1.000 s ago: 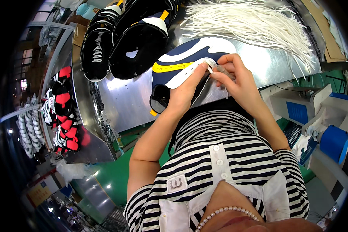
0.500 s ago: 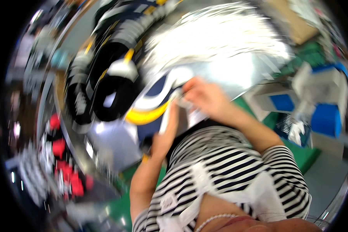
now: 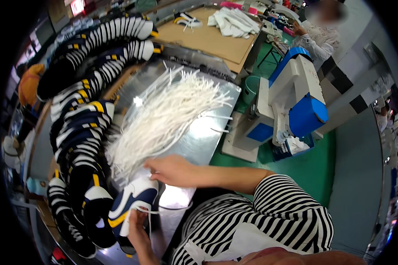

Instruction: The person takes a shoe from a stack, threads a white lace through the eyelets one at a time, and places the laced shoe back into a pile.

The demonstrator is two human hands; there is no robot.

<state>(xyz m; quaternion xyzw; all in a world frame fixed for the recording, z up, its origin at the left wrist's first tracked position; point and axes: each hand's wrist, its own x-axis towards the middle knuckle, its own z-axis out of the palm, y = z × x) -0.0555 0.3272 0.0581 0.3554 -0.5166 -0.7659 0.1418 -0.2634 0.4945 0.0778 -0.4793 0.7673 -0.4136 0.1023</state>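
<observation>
At lower left, your left hand (image 3: 138, 228) clamped a navy-white-yellow shoe (image 3: 129, 202); whether your right hand (image 3: 176, 170) closed, I could not tell.

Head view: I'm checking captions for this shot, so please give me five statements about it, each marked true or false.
1. The left hand holds a navy-and-white shoe. True.
2. The pile of laces lies on the floor. False: it lies on the metal table.
3. The right hand is at the shoe's white toe. True.
4. The machine is all red. False: it is white and blue.
5. Rows of other shoes stand left of the laces. True.
</observation>
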